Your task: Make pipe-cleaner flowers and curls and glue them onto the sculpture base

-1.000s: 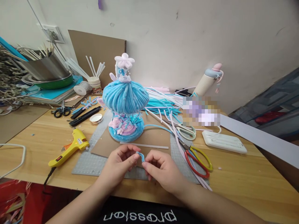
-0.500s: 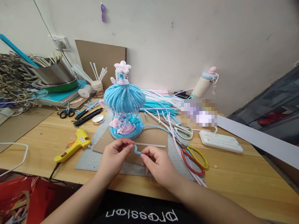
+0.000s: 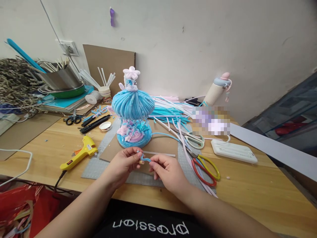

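A short, bent piece of blue pipe cleaner [image 3: 146,159] spans the gap between my two hands. Its left end is pinched by the thumb and fingers of my left hand [image 3: 126,162]. My right hand [image 3: 166,170] grips the other end between thumb and forefinger. Just beyond them stands a fuzzy blue and pink pipe-cleaner model [image 3: 133,105] with a domed blue roof, a pale pink flower on top and small flowers round its base. Under the hands lie a sheet of cardboard [image 3: 109,150] and a grey cutting mat [image 3: 91,170]. A thin white strip [image 3: 163,154] rests on the cardboard.
On the left lie a yellow glue gun [image 3: 80,153], black scissors [image 3: 73,118] and a black utility knife [image 3: 95,124]. To the right are red-and-yellow-handled scissors [image 3: 204,172], pale-handled scissors [image 3: 195,140] and a white power bank [image 3: 234,151]. Loose pipe cleaners [image 3: 170,112] lie behind the model.
My left hand has turned slightly and the blue pipe cleaner is bent differently, its left end now showing above the fingertips. The whole view has shifted a little.
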